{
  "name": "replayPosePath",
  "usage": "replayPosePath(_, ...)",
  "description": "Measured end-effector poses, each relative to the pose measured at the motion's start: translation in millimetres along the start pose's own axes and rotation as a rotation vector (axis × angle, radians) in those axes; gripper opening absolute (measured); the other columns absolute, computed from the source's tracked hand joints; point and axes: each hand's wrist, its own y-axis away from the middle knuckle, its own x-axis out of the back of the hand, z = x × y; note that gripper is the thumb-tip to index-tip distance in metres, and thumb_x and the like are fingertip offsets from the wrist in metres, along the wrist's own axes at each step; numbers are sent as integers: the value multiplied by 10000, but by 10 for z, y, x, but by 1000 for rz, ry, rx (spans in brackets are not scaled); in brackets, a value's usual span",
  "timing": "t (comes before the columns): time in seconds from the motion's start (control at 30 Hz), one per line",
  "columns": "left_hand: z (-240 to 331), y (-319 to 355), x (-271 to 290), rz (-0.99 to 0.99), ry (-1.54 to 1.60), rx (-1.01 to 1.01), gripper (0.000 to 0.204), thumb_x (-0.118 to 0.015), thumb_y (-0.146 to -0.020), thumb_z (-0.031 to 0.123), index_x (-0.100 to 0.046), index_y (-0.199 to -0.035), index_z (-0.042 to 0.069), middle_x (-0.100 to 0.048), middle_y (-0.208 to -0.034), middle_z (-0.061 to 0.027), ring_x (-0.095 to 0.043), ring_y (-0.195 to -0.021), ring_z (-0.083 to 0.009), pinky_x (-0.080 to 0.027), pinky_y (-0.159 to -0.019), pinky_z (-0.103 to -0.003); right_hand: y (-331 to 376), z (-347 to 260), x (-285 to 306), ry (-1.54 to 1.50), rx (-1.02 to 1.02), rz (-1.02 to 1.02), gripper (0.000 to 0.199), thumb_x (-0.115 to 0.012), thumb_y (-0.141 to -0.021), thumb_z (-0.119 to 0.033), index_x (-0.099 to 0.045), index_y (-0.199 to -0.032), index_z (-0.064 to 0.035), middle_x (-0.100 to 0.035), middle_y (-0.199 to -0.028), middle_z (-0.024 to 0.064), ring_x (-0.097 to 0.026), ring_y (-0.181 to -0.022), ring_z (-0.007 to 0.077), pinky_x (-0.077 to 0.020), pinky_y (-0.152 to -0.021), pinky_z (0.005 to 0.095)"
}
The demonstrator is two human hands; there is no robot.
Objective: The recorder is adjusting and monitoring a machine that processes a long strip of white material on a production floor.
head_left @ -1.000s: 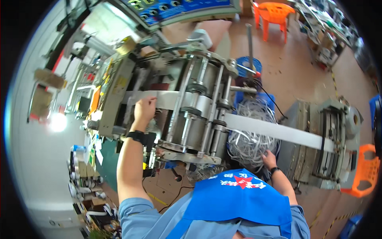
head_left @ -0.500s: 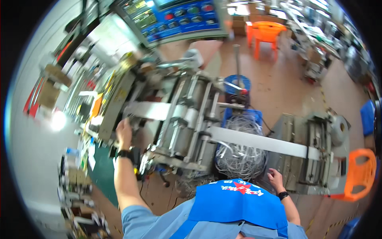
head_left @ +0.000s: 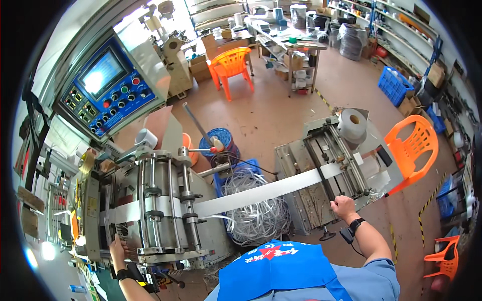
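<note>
Grey machine (head_left: pixel 307 208) bordered floor (head_left: pixel 404 215) near the right hand (head_left: pixel 344 206), fingers curled closed; I couldn't judge the left hand's (head_left: pixel 117 249) grip.

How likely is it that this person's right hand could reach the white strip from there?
Probably yes: the right hand is at the near side of the right-hand machine, the white strip lies uncovered where it runs onto that machine, and nothing visible blocks the way between.

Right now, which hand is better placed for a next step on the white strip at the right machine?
Probably the right hand: it is beside the right machine, near the white strip there; the left hand is over at the left machine.
</note>
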Motion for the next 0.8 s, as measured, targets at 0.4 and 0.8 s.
replayPosePath(0.4,-22,153,-20,-103,141,137,540,-519,-952,525,-602,-715,47,-540,-605,-10,-491,-539,-119,-381,-517,-286,-124,166,-64,-162,106,36,294,-679,-798,-265,-569,-609,-68,-586,-624,114,-601,-616,313,-485,-581,420)
replayPosePath(0.8,119,238,-9,-194,156,151,510,-533,-934,537,-593,-755,64,-508,-638,1,-449,-588,-116,-335,-544,-283,-141,123,-44,-102,25,-71,285,-676,-801,-287,-599,-640,-65,-625,-669,112,-624,-651,306,-500,-610,414)
